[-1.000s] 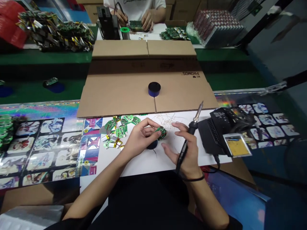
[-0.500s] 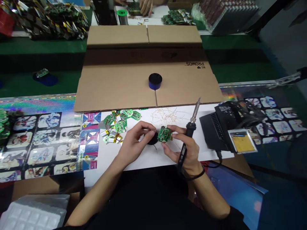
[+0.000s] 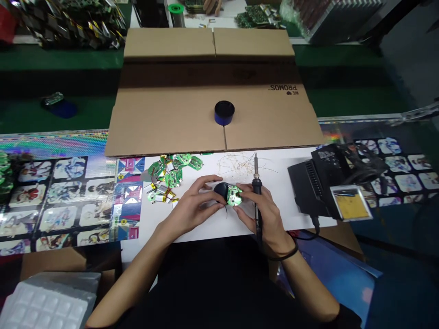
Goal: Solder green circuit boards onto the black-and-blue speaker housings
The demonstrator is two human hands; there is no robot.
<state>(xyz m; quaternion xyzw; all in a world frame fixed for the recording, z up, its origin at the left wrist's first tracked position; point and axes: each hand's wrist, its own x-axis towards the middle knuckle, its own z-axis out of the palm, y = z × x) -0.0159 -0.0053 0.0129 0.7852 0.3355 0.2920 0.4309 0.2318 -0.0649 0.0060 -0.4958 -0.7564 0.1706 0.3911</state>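
Observation:
My left hand [image 3: 196,204] is closed around the edge of a small black round case [image 3: 221,188], with a thin dark wire hanging below it. Against the case's right side lies a green circuit board [image 3: 234,195], its component side facing up. My right hand [image 3: 269,220] pinches the board's right edge with thumb and fingers. That same hand also carries a soldering iron [image 3: 256,183], its metal tip pointing away from me. Beyond both hands, loose thin wires [image 3: 236,164] are scattered on the white sheet [image 3: 277,201].
Left of my hands lie several circuit boards [image 3: 173,177] and small batteries [image 3: 159,197]. A flattened cardboard box [image 3: 164,114] bears a blue-black round case [image 3: 224,113]. At right stand a black soldering station [image 3: 307,187] and a yellow sponge tray [image 3: 351,205]. A co-worker's hand [image 3: 212,5] shows at the top.
The circuit board has turned flatter and moved against the black case. My right hand has tilted the soldering iron more upright, its tip shifting left and lower in view.

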